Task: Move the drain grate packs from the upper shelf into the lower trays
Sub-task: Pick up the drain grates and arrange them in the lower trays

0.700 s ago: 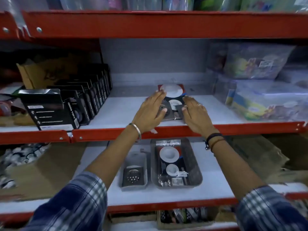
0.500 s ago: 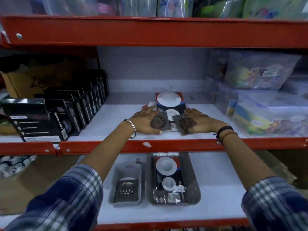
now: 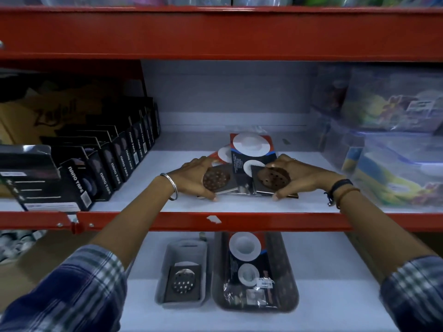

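Observation:
On the upper shelf (image 3: pixel 167 207), my left hand (image 3: pixel 191 178) grips a square metal drain grate (image 3: pixel 219 180) with a round perforated centre. A second such grate (image 3: pixel 273 180) is held by my right hand (image 3: pixel 299 176). Both grates are tilted up off the shelf. Between and behind them lies a carded drain pack (image 3: pixel 250 149) with white discs, over another red pack. On the lower shelf, a small grey tray (image 3: pixel 163 271) holds one square grate (image 3: pixel 183 282). Beside it a larger dark tray (image 3: pixel 286 271) holds a carded pack (image 3: pixel 247 267).
A row of black nano tape boxes (image 3: pixel 112 164) fills the upper shelf's left. Clear plastic tubs (image 3: pixel 395 159) stack at the right. A red shelf beam (image 3: pixel 239 221) runs in front of my wrists. A cardboard box (image 3: pixel 36 264) sits lower left.
My hands went from lying flat on the pile to each closing on a square grate and tipping it up. The camera has moved closer and slightly upward.

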Action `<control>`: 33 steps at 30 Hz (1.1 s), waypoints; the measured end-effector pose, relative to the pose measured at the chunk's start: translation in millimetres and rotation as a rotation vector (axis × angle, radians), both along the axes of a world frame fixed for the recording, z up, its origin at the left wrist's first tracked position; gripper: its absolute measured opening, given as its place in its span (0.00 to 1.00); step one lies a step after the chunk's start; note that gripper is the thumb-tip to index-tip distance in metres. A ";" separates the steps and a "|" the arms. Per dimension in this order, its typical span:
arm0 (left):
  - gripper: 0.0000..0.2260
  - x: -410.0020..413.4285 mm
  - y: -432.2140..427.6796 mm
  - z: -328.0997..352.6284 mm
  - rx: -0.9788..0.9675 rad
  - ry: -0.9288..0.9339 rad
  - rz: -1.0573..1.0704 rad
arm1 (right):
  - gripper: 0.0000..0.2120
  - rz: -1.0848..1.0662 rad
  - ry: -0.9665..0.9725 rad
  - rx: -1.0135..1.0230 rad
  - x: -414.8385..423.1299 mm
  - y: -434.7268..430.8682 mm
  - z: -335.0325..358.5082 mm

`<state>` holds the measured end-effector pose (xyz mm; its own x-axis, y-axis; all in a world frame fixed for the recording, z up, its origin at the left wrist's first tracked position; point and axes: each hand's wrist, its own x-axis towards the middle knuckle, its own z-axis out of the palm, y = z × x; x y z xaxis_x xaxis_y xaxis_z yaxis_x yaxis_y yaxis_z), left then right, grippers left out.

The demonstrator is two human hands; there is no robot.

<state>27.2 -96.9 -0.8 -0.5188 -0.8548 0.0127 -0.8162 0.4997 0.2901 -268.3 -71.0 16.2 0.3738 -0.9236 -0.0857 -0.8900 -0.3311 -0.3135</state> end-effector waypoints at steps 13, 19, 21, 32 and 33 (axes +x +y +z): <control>0.52 81.7 -15.0 -4.5 0.279 0.018 0.059 | 0.41 0.099 -0.041 -0.011 135.5 -22.3 10.7; 0.56 99.0 -22.5 -1.0 0.347 0.111 0.058 | 0.18 0.096 0.021 0.096 194.5 -45.0 -3.3; 0.56 100.2 -24.5 -2.0 0.348 0.085 0.062 | 0.24 0.116 0.033 0.114 206.0 -48.7 -12.5; 0.54 93.9 -25.7 -0.3 0.242 -0.025 0.057 | 0.48 0.021 -0.018 0.073 199.8 -40.4 -13.0; 0.53 88.1 -24.5 1.3 0.215 0.031 0.052 | 0.45 -0.002 -0.094 0.027 189.6 -37.0 -8.4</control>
<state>115.4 -121.5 0.5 -0.4759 -0.8653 -0.1576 -0.8284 0.3808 0.4107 -78.7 -108.0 7.8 0.3798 -0.9220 -0.0756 -0.8568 -0.3198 -0.4045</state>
